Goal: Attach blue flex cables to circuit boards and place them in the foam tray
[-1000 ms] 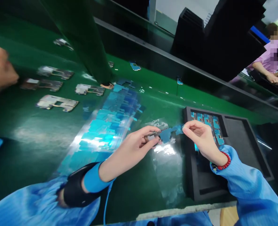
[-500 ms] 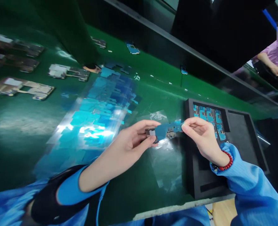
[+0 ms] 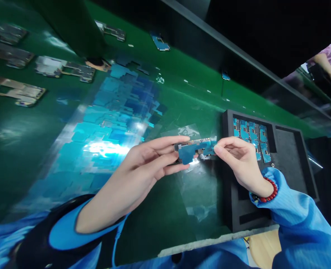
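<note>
My left hand (image 3: 151, 160) grips a small circuit board (image 3: 199, 141) by its left end, thumb in front and fingers behind. A blue film (image 3: 186, 153) lies over much of the board's face. At the right end, the thumb and forefinger of my right hand (image 3: 238, 157) are pinched on the film, close to the black tray (image 3: 227, 175). Beneath the board, a clear plastic sheet (image 3: 196, 186) lies on the green mat. Left of my left hand spreads a layer of blue film pieces (image 3: 117, 108).
Several blue-covered boards (image 3: 252, 130) stand in rows in the tray's back compartment. Other bare boards (image 3: 22, 89) lie at the far left, near another person's hand (image 3: 98, 64) and dark sleeve. One blue-covered board (image 3: 160, 43) rests further back. Another person's arm (image 3: 327, 69) shows at upper right.
My left hand has rolled and shifted its grip, tilting the board so its upper edge shows. The right hand keeps its pinch nearly in place. The whole view has shifted slightly.
</note>
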Motion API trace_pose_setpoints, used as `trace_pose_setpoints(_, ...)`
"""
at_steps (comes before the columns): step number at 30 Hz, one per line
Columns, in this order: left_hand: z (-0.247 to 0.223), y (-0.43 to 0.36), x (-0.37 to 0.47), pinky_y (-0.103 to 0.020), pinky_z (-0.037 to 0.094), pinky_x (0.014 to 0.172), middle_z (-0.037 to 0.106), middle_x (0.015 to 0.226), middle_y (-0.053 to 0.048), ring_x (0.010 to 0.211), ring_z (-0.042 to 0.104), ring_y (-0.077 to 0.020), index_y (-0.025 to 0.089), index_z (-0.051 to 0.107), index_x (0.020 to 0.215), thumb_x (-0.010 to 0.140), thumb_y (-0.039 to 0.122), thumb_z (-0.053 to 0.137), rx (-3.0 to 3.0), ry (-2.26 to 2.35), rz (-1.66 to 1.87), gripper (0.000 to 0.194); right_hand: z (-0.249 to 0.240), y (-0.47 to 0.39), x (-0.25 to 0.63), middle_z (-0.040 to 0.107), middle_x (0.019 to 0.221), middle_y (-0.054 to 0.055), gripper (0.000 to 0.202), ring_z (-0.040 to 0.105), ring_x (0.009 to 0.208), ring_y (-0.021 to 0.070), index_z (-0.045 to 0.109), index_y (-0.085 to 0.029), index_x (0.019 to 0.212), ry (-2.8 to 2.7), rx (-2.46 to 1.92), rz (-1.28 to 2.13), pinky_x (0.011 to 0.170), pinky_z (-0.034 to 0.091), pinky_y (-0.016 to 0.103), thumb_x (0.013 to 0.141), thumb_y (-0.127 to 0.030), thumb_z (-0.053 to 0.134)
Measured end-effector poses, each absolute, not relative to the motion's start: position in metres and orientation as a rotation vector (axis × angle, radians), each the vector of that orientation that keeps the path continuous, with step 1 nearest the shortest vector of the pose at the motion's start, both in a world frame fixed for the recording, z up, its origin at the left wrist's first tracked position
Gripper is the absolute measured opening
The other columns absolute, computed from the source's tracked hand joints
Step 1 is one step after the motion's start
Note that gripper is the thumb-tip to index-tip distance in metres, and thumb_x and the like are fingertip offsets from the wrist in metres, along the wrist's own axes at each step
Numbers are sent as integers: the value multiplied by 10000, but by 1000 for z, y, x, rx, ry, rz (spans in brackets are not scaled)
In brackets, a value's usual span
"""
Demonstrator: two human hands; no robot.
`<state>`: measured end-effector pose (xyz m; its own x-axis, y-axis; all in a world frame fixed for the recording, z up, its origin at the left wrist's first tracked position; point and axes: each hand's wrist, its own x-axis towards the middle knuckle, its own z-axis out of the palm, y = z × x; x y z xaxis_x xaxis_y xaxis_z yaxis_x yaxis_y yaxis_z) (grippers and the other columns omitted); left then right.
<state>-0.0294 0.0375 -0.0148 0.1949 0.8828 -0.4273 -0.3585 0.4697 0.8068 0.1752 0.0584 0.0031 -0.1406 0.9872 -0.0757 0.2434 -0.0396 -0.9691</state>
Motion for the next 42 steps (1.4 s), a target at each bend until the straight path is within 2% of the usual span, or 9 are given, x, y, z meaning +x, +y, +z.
trace_pose_setpoints(4,-8,36,-28,-326,618,819,774,966,-7,1031,691,-292,274,768,960,626,242,757,666,1054,954,335,4,58,174,695,694,-13,175,643,613,108,684,-207,745,-1497,-1356,1214,612,574,244,756,-361,766)
trace_pose_setpoints(6,-6,35,-28,-312,591,876,768,793,16,1012,700,-272,283,767,994,620,236,773,711,1073,933,377,4,58,174,699,699,-18,132,649,617,106,691,-212,750,-1492,-1351,1209,615,577,238,764,-321,764)
trace_pose_setpoints(10,-10,33,-29,-299,585,883,631,495,77,880,735,-224,308,745,1071,665,234,768,776,1094,917,413,3,56,174,707,712,-14,123,658,620,115,700,-215,752,-1510,-1384,1170,617,587,248,771,-321,760)
trace_pose_setpoints(14,-16,32,-32,-316,582,888,731,627,59,811,746,-218,303,729,1097,678,260,771,878,1145,907,424,3,54,175,721,743,-7,104,670,653,127,711,-216,772,-1541,-1403,1133,644,597,259,777,-310,755)
trace_pose_setpoints(20,-14,26,-31,-339,571,908,789,870,27,912,736,-247,329,707,1137,703,287,772,894,1168,887,441,3,53,174,735,761,-18,38,689,691,128,716,-225,764,-1524,-1388,1125,680,609,251,771,-229,753)
trace_pose_setpoints(26,-14,27,-29,-360,582,885,789,832,20,878,741,-265,334,730,1085,672,312,775,873,1226,879,416,4,52,173,731,753,-12,68,691,680,136,711,-222,761,-1543,-1420,1105,669,616,269,779,-274,750)
trace_pose_setpoints(31,-13,29,-32,-344,598,843,754,653,46,796,749,-242,339,730,1088,698,299,755,937,1215,873,392,4,52,173,729,756,-15,63,688,688,129,707,-223,761,-1542,-1397,1115,683,611,263,777,-262,754)
trace_pose_setpoints(39,-14,28,-30,-339,596,862,769,1002,14,860,746,-246,350,738,1071,691,305,763,887,1201,867,384,4,53,173,724,748,-9,93,678,663,134,710,-226,760,-1539,-1422,1104,661,609,271,775,-304,758)
trace_pose_setpoints(42,-14,28,-31,-323,597,854,755,1044,19,852,748,-237,360,740,1064,685,292,763,896,1200,866,386,3,53,173,730,764,-8,77,686,677,134,711,-223,775,-1559,-1423,1098,670,613,267,783,-288,752)
